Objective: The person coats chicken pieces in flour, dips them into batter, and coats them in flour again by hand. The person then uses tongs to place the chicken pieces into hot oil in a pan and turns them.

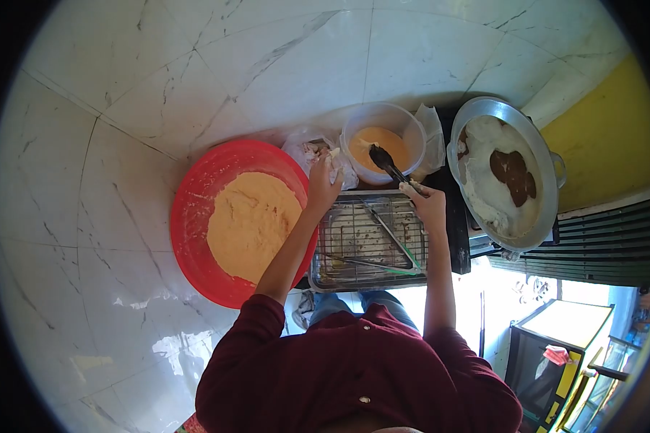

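Note:
My right hand (427, 206) is closed around black-headed tongs (387, 163), which slant into a clear round tub (417, 130) of orange batter (392, 141). Pale paste clings to its fingers. At the tub's left, my left hand (324, 184) pinches the edge of a clear plastic bag (296, 144). Inside the bag are pinkish pieces that look like raw meat. The left fingertips look whitened and are partly hidden by the bag. A red basin (189, 238) with pale orange flour (253, 224) stands beside my left forearm.
Between my forearms is a metal tray with a wire rack (339, 234), with green-handled metal tongs (397, 242) lying on it. To the right, a large metal pan (545, 202) holds foamy oil with brown pieces frying. A tiled wall (267, 58) rises behind.

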`<state>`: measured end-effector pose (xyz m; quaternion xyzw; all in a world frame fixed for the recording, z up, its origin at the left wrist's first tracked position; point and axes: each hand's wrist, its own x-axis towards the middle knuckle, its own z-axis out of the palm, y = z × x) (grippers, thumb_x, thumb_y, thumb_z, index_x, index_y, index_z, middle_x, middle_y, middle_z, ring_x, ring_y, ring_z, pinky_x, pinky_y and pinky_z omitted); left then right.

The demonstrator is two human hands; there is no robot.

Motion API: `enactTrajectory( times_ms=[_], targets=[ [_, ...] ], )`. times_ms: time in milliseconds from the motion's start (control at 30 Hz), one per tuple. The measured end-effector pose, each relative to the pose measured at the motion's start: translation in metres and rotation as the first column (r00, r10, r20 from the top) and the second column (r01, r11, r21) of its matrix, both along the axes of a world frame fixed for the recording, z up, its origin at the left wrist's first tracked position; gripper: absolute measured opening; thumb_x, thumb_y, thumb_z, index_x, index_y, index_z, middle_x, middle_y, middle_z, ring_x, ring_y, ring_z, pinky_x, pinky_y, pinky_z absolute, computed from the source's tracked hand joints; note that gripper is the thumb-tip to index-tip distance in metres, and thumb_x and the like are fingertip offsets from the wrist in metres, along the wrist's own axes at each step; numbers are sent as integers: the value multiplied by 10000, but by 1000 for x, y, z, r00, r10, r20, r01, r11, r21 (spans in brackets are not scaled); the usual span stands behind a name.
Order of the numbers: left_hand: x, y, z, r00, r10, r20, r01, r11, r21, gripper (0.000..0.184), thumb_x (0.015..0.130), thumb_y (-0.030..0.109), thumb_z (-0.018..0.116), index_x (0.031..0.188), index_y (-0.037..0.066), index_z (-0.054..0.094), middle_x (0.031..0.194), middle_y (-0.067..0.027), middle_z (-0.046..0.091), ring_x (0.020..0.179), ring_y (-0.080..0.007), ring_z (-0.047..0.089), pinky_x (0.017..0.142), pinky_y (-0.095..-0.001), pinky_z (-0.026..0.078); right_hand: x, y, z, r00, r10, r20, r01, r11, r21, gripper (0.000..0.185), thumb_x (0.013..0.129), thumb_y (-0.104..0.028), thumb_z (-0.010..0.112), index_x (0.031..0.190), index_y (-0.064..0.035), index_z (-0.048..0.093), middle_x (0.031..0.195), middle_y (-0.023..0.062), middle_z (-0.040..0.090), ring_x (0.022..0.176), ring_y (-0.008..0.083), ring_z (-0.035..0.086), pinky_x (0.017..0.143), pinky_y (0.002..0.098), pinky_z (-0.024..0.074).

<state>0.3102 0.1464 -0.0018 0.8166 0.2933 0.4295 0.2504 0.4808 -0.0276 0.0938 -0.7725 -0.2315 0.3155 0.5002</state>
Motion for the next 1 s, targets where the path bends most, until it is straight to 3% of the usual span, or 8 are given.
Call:
enactTrajectory(
  times_ms=[133, 200, 300, 500, 600, 800, 933, 1000],
  targets=[
    [0, 0, 0, 1000, -2, -2, 2, 1000, -24, 436, 746, 105, 566, 1134, -42, 430, 1135, -230, 471, 1017, -370, 465, 875, -406, 366, -3, -5, 1, 1000, -11, -11, 11, 999, 48, 321, 715, -259, 711, 861, 23, 661, 511, -50, 449, 457, 24, 335, 405, 202, 245],
    [0, 0, 0, 1000, -1, -3, 1, 1000, -7, 439, 745, 100, 568, 1137, -40, 427, 1134, -231, 471, 1013, -369, 468, 872, -404, 370, -4, -7, 8, 983, -46, -179, 57, 997, 56, 318, 712, -255, 713, 884, 8, 661, 531, -48, 466, 439, 12, 344, 380, 186, 228],
    [0, -1, 0, 1000, 8, -6, -8, 999, -31, 439, 747, 94, 567, 1141, -35, 424, 1123, -225, 476, 1005, -366, 472, 864, -398, 377, -3, -11, 2, 978, -64, -197, 73, 997, 40, 327, 709, -245, 714, 919, -2, 652, 554, -43, 490, 416, 11, 353, 357, 176, 224],
    [-12, -14, 22, 1000, 15, -6, -15, 978, -207, 402, 759, 80, 554, 1129, -26, 438, 1086, -186, 499, 1021, -341, 473, 874, -371, 380, -2, -16, -8, 947, -96, -306, 116, 992, 47, 301, 753, -218, 663, 934, 19, 618, 578, -28, 500, 378, 11, 328, 333, 158, 199],
    [-36, -27, 27, 991, 69, 119, -46, 981, -189, 361, 781, 84, 543, 1117, -17, 455, 1076, -166, 513, 1029, -313, 480, 884, -356, 376, -4, -21, -1, 908, -86, -409, 113, 993, 43, 317, 760, -231, 653, 957, 13, 601, 579, -25, 497, 372, 10, 321, 328, 155, 192],
    [-134, -71, 30, 955, 265, 133, -204, 912, -356, 308, 823, 104, 517, 1111, -2, 491, 1090, -152, 523, 1043, -270, 483, 915, -336, 354, -28, -26, 21, 912, 70, -404, -63, 998, 33, 360, 786, -276, 613, 995, 14, 570, 598, 3, 506, 354, 18, 324, 320, 159, 185],
    [-208, -101, 17, 894, 445, 46, -396, 836, -380, 298, 827, 94, 504, 1107, -6, 499, 1082, -142, 533, 1027, -241, 505, 899, -317, 373, -59, -13, 20, 874, 239, -424, -233, 970, 65, 285, 753, -251, 659, 873, 2, 607, 577, -1, 508, 355, 34, 344, 321, 187, 187],
    [-234, -116, 13, 860, 511, 2, -470, 794, -386, 295, 831, 79, 494, 1114, -4, 494, 1080, -129, 538, 1029, -216, 511, 897, -300, 377, -83, 2, 23, 889, 346, -300, -364, 932, -5, 245, 744, -243, 670, 804, -11, 622, 557, -10, 500, 359, 28, 340, 323, 191, 185]
  ],
)
